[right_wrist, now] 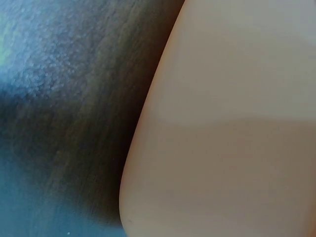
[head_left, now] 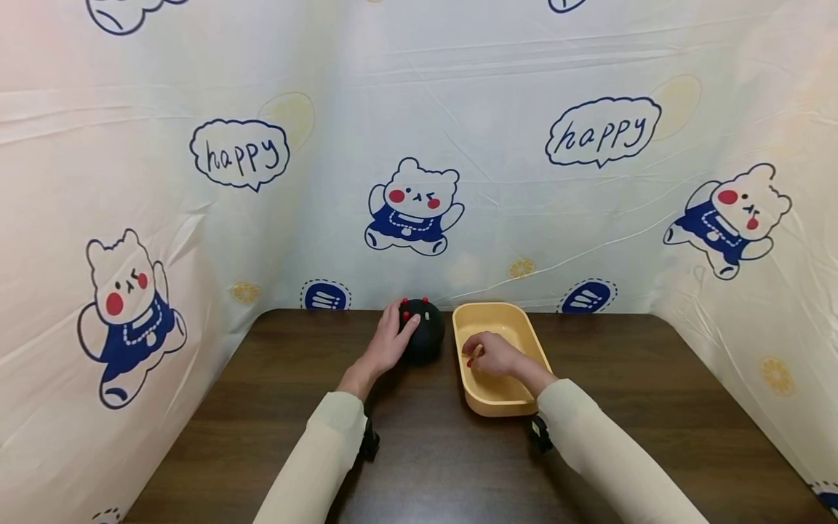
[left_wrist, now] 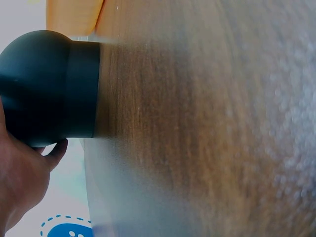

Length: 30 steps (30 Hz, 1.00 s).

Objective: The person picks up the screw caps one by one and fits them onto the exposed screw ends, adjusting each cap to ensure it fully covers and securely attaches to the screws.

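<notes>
My left hand (head_left: 389, 340) grips the side of a black ball-shaped object (head_left: 424, 340), its thumb lying across the front. Small red knobs (head_left: 406, 316) and a pale spot show near the object's top. In the left wrist view the black object (left_wrist: 44, 89) has a round body and a short straight base standing on the table. My right hand (head_left: 495, 354) is inside a yellow tray (head_left: 481, 405), fingers curled, with a small red-tipped piece (head_left: 470, 362) at the fingertips. What else the tray holds is partly hidden by that hand.
The tray stands just right of the black object on a dark brown wooden table (head_left: 432, 466). A white printed cloth (head_left: 419, 87) hangs behind and at both sides. The right wrist view is mostly filled by a smooth beige surface (right_wrist: 222, 148), probably the tray wall.
</notes>
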### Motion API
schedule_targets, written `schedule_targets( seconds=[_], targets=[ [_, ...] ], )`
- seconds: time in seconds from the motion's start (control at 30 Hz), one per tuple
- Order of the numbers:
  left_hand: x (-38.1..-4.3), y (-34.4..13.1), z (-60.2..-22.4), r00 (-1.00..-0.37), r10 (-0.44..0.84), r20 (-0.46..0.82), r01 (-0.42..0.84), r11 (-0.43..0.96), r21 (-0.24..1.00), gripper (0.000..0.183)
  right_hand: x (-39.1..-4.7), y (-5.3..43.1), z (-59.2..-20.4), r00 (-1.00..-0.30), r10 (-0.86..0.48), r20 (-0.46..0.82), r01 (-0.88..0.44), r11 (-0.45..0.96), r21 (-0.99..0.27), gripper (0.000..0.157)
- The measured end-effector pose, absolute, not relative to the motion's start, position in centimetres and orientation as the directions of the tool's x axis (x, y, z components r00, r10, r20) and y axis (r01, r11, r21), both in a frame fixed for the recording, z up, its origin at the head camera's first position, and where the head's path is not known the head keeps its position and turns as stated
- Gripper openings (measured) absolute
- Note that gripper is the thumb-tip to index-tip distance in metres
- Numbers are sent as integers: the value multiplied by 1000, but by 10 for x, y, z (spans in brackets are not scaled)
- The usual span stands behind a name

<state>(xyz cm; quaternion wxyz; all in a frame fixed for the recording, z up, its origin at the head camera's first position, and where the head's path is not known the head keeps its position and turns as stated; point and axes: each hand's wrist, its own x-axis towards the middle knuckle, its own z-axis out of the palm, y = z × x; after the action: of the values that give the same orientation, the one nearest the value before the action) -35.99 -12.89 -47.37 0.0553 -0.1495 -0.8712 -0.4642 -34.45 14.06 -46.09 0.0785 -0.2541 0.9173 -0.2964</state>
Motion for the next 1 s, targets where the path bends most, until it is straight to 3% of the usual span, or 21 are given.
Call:
schedule_targets(
  seconds=[0.13,1.0],
  targets=[
    [-360,-129,-473,-949,211,236,314,522,793,83,-344,141,-460,-846,-533,-17,-427,696,-578,27],
    [-361,-129,-473,-951,208,229,307,539,784,85,-338,136,-457,-838,-544,-42,-406,674,-617,4]
  ],
)
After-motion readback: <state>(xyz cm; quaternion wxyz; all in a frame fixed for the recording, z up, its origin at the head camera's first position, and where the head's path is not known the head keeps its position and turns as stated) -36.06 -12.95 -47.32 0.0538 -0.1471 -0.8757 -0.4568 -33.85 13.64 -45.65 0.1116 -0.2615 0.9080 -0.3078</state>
